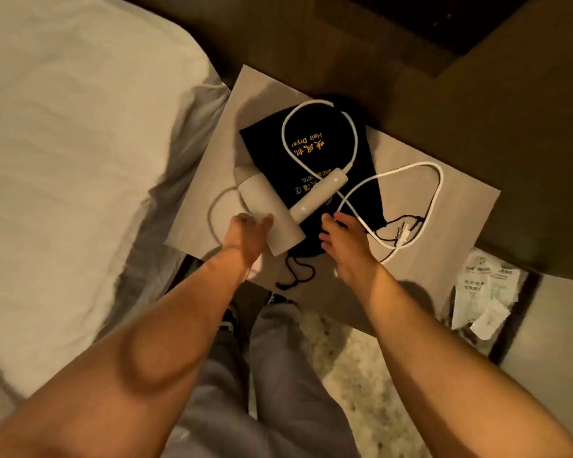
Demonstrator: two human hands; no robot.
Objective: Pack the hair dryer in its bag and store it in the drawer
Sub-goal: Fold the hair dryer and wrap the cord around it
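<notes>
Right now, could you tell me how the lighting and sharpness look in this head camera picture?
Head view: dim, warm yellowish light; the left hand on the hair dryer is motion-blurred, the right hand sharper; the bag lettering is legible; wide-angle bending curves the bed and table edges; top right is nearly black.

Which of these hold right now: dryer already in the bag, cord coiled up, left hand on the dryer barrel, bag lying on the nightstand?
1. The hair dryer is inside the black bag. False: it lies on top of the bag.
2. The white cord is coiled up. False: it sprawls in loose loops.
3. The left hand is on the dryer barrel. True.
4. The bag lies on the nightstand. True.
5. The right hand holds the plug. False: the plug lies apart.
</notes>
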